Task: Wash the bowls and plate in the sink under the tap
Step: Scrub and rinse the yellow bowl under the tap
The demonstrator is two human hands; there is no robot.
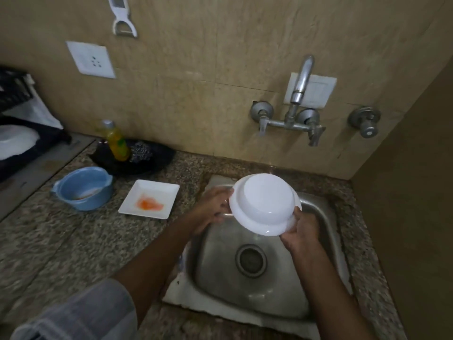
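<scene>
Glossy white bowl, dull steel sink, speckled stone counter

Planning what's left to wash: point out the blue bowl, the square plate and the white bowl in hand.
blue bowl [83,188]: head view, on its inner wall, left on the counter.
square plate [149,198]: head view, on its flat centre by the orange smear.
white bowl [264,204]: head view, on its upturned underside, over the sink.

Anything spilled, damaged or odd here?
Nothing damaged. The square plate on the counter carries an orange smear, seemingly unwashed residue. Both hands hold the white bowl bottom-up over the sink.
</scene>
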